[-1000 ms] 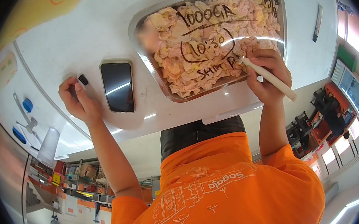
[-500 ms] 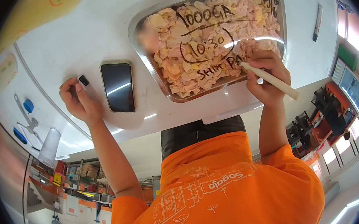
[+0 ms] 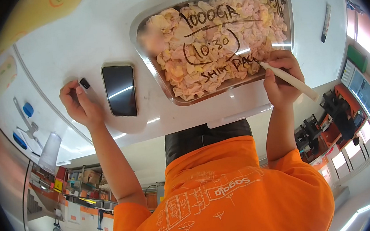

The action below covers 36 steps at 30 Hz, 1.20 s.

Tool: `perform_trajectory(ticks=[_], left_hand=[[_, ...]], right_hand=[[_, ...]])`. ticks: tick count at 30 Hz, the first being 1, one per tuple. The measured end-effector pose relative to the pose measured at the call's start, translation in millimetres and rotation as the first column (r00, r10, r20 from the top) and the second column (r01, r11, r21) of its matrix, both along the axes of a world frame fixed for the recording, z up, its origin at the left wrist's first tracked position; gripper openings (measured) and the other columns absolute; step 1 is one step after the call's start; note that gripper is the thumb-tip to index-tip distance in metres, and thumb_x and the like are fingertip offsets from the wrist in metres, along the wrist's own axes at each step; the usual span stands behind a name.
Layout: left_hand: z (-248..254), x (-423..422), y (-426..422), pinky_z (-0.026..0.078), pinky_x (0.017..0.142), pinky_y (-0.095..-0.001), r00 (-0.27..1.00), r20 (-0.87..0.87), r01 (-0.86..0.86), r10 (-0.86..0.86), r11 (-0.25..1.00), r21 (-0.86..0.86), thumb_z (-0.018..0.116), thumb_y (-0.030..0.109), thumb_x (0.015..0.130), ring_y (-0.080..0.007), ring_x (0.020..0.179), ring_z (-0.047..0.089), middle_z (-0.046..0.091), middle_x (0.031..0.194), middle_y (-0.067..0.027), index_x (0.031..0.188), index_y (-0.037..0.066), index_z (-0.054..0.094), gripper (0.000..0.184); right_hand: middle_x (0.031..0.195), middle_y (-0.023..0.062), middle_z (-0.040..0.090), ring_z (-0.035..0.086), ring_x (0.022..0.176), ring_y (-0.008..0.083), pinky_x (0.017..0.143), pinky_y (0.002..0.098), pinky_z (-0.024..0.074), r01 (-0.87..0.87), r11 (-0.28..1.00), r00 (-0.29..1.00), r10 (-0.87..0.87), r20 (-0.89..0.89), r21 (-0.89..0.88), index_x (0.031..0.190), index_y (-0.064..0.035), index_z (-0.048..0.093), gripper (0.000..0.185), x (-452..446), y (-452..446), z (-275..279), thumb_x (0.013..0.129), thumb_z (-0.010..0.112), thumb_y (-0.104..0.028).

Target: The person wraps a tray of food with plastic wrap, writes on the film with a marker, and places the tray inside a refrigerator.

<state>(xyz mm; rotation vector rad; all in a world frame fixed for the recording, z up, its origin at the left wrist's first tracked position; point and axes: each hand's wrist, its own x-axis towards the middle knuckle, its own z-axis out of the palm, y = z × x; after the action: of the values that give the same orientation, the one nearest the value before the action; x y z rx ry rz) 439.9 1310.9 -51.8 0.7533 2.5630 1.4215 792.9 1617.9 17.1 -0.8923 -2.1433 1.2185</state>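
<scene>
My right hand [image 3: 285, 76] grips a white marker pen [image 3: 292, 82], its tip touching the clear cover of a metal tray [image 3: 172, 100]. Under that cover lie many pale pink, crumpled pieces that look like petals [image 3: 191, 82]. Dark handwriting on the cover reads "1000GR", "(10:30)" and a line starting "SHIFT PAG", with a date at the top right corner. At the left, my left hand [image 3: 80, 105] rests palm up with curled fingers, a small black marker cap [image 3: 84, 83] at its fingertips. Between the hands, a phone [image 3: 120, 91] lies with its screen dark.
A white table [image 3: 167, 117] carries the tray and phone. A thin dark-and-white strip [image 3: 325, 23] lies at the right. A yellow object [image 3: 38, 22] covers the upper left corner. Beyond the left edge stand a clear cup [image 3: 51, 151] and blue-topped items [image 3: 27, 108].
My right hand has moved right with the marker, and more letters of the bottom line now show. My left hand stays in nearly the same place.
</scene>
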Motion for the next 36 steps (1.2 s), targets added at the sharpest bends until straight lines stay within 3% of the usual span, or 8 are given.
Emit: perform_trajectory(ticks=[4, 10, 14, 21, 24, 26, 32, 36], left_hand=[[-11.0, -2.0, -1.0, 0.045, 0.091, -0.0296, 1.0, 0.024, -0.003, 0.004, 0.999, -0.032, 0.055, 0.01, 0.1, -0.0172, 0.098, 0.055, 0.06, 0.107, -0.0066, 0.113, -0.001, 0.061, 0.018], [-22.2, -0.6, 3.6, 0.043, 0.084, -0.0252, 1.0, -0.011, -0.007, 0.008, 1.0, 0.022, 0.053, 0.007, 0.1, -0.013, 0.094, 0.055, 0.062, 0.105, -0.0051, 0.113, -0.001, 0.063, 0.018], [-4.2, -0.9, -4.7, 0.046, 0.089, -0.0292, 0.999, 0.04, -0.003, 0.003, 1.0, -0.017, 0.056, 0.008, 0.1, -0.0163, 0.098, 0.056, 0.059, 0.107, -0.0067, 0.113, 0.0, 0.061, 0.016], [25.0, -6.5, 9.5, 0.046, 0.087, -0.0367, 0.989, -0.139, 0.051, -0.055, 0.998, -0.031, 0.061, 0.011, 0.097, -0.0239, 0.094, 0.055, 0.061, 0.102, -0.0105, 0.105, 0.002, 0.063, 0.013], [44.8, 3.7, 8.0, 0.043, 0.087, -0.0403, 0.972, -0.221, 0.056, -0.077, 0.994, -0.097, 0.066, 0.013, 0.092, -0.0259, 0.093, 0.055, 0.063, 0.096, -0.008, 0.104, 0.005, 0.063, 0.014], [25.8, -1.1, 5.3, 0.043, 0.086, -0.0407, 0.961, -0.238, 0.091, -0.138, 0.976, -0.197, 0.068, 0.014, 0.091, -0.0263, 0.093, 0.055, 0.063, 0.097, -0.0076, 0.107, 0.005, 0.063, 0.018], [49.0, 15.4, -10.5, 0.045, 0.085, -0.0437, 0.986, -0.101, 0.128, -0.136, 0.989, -0.078, 0.071, 0.015, 0.092, -0.0306, 0.096, 0.057, 0.062, 0.1, -0.0129, 0.116, 0.002, 0.061, 0.03], [89.1, 63.7, 0.0, 0.048, 0.087, -0.0438, 0.97, -0.189, 0.137, -0.152, 0.986, -0.091, 0.073, 0.011, 0.089, -0.0323, 0.098, 0.06, 0.063, 0.103, -0.0162, 0.116, 0.001, 0.06, 0.032]], right_hand=[[0.103, 0.0169, 0.064, 0.065, 0.084, 0.0168, 0.072, 0.0249, 0.0544, 0.024, 0.999, 0.998, -0.027, 0.056, 0.047, 0.098, 0.0032, 0.06, 0.021, -9.1, 1.5, -9.6, 0.08, 0.069, 0.009], [0.104, 0.0177, 0.063, 0.062, 0.083, 0.0171, 0.073, 0.0257, 0.0538, 0.018, 0.999, 0.996, -0.021, -0.089, -0.036, 0.099, 0.0028, 0.059, 0.019, 2.5, 2.7, -30.2, 0.084, 0.069, 0.005], [0.105, 0.0176, 0.061, 0.058, 0.076, 0.0143, 0.066, 0.0258, 0.0509, 0.123, 0.967, 0.97, -0.164, -0.177, -0.224, 0.1, 0.0034, 0.058, 0.017, 9.3, -3.8, -8.4, 0.088, 0.069, 0.002], [0.104, 0.0162, 0.06, 0.051, 0.067, 0.0122, 0.056, 0.028, 0.0432, 0.107, 0.835, 0.854, -0.355, -0.38, -0.54, 0.101, 0.003, 0.057, 0.014, -1.2, 6.3, 24.0, 0.088, 0.058, 0.009], [0.103, 0.0158, 0.06, 0.05, 0.065, 0.0133, 0.055, 0.0287, 0.0419, 0.198, 0.671, 0.775, -0.554, -0.306, -0.714, 0.1, 0.0022, 0.057, 0.011, 6.7, 2.6, 63.1, 0.09, 0.057, 0.006], [0.089, 0.012, 0.061, 0.05, 0.062, 0.0137, 0.055, 0.0289, 0.0416, 0.286, 0.572, 0.771, -0.614, -0.17, -0.769, 0.099, 0.0023, 0.058, 0.009, 11.1, 1.1, 51.1, 0.091, 0.059, 0.003], [0.077, 0.0092, 0.06, 0.056, 0.064, 0.015, 0.057, 0.0285, 0.0459, 0.379, 0.549, 0.874, -0.477, 0.093, -0.745, 0.101, 0.0072, 0.061, 0.014, 59.9, -3.1, 111.0, 0.091, 0.063, -0.003], [0.077, 0.0108, 0.063, 0.059, 0.061, 0.0154, 0.055, 0.0289, 0.0477, 0.431, 0.565, 0.88, -0.436, 0.189, -0.703, 0.101, 0.0091, 0.064, 0.021, 84.7, 12.6, 115.2, 0.094, 0.066, -0.01]])
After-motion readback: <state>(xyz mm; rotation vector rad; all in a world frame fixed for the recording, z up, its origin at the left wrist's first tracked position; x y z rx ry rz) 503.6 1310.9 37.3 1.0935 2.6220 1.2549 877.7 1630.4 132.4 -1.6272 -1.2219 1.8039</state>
